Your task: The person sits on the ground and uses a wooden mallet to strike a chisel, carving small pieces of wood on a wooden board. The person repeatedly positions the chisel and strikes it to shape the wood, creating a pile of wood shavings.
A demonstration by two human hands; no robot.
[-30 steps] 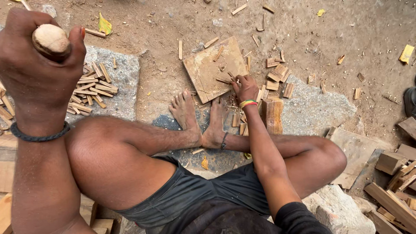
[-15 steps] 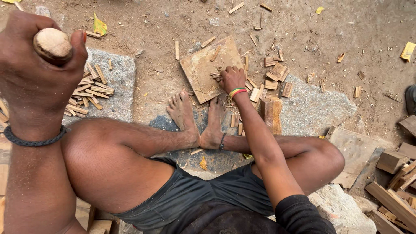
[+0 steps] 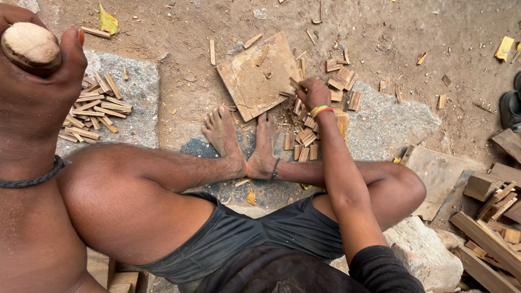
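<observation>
Right hand (image 3: 311,92) pinched on a thin wood stick (image 3: 294,83) at the square board's (image 3: 247,81) right edge, cut sticks (image 3: 304,138) just below. Left hand (image 3: 32,81) clenched on a rounded wooden handle (image 3: 31,47), well apart, near the stick pile (image 3: 92,108).

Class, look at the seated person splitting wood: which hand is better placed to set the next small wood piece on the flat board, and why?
Probably the right hand: it rests at the flat board edge among the small wood pieces. The left hand is raised, gripping a wooden handle.
</observation>
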